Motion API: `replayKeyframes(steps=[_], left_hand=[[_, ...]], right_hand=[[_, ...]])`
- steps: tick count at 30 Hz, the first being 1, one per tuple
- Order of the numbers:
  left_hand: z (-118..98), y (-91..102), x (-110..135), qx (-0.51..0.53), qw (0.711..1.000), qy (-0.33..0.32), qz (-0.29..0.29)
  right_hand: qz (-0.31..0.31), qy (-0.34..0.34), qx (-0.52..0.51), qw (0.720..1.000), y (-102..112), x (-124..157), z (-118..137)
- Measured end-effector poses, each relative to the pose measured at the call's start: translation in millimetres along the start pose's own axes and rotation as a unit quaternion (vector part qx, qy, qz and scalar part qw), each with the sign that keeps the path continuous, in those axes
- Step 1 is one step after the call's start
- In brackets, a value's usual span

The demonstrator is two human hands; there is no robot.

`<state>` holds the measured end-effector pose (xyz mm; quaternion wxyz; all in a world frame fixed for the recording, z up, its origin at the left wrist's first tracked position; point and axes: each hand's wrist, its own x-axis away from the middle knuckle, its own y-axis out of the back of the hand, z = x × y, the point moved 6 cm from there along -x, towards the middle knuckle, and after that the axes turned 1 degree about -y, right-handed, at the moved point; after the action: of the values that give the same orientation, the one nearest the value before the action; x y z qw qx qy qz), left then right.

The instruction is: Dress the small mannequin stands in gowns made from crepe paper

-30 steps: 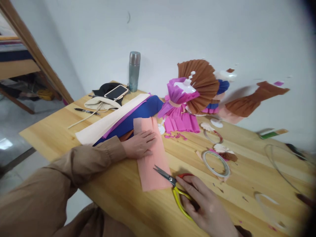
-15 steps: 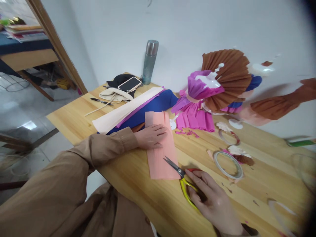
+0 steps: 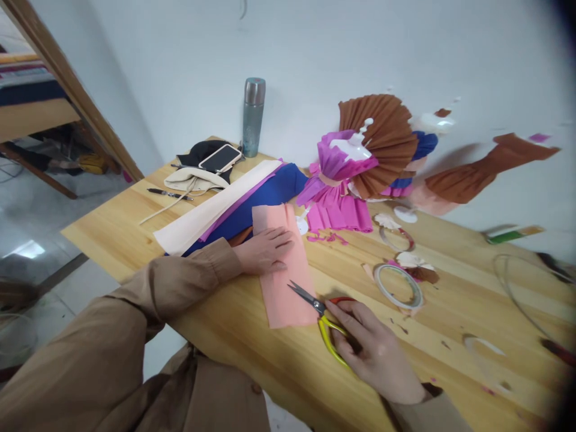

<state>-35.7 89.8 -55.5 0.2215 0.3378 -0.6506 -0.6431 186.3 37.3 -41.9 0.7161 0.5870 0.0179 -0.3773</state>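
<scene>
My left hand lies flat, fingers stretched, on a strip of pink crepe paper on the wooden table. My right hand grips the yellow and red handles of a pair of scissors. Its blades point left and rest on the right edge of the pink strip. Just behind the strip lie folded sheets of blue, purple and cream crepe paper.
Paper dolls in pink and brown pleated dresses stand at the back. A tape ring and paper scraps lie right of the scissors. A steel flask, a phone on a cap, and a pen sit at the far left.
Only the view has shifted with my head. Both hands, the pink strip and the scissors keep the same places on the table.
</scene>
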Motion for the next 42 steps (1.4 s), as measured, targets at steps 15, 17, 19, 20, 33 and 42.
replayKeyframes(steps=[15,17,19,20,33,42], left_hand=[[0,25.4,4,0.034,0.996,0.064,-0.056],[2,28.5,6,0.027,0.995,0.096,-0.012],[12,33.0,14,0.002,0.984,0.177,0.035],[18,36.4,20,-0.018,0.972,0.227,0.054],[-13,31.0,23,0.015,0.995,0.044,0.088],[-20,15.6,5,-0.087,0.991,-0.042,0.096]], right_hand=[[-0.031,-0.028,-0.013,0.999,7,-4,-6],[-0.027,-0.032,-0.011,0.999,7,-3,-7],[-0.025,-0.035,-0.006,0.999,7,-2,-8],[-0.026,-0.037,-0.005,0.999,7,-1,-8],[-0.073,-0.045,-0.016,0.996,17,-5,-7],[-0.107,-0.056,-0.024,0.992,23,-3,-6]])
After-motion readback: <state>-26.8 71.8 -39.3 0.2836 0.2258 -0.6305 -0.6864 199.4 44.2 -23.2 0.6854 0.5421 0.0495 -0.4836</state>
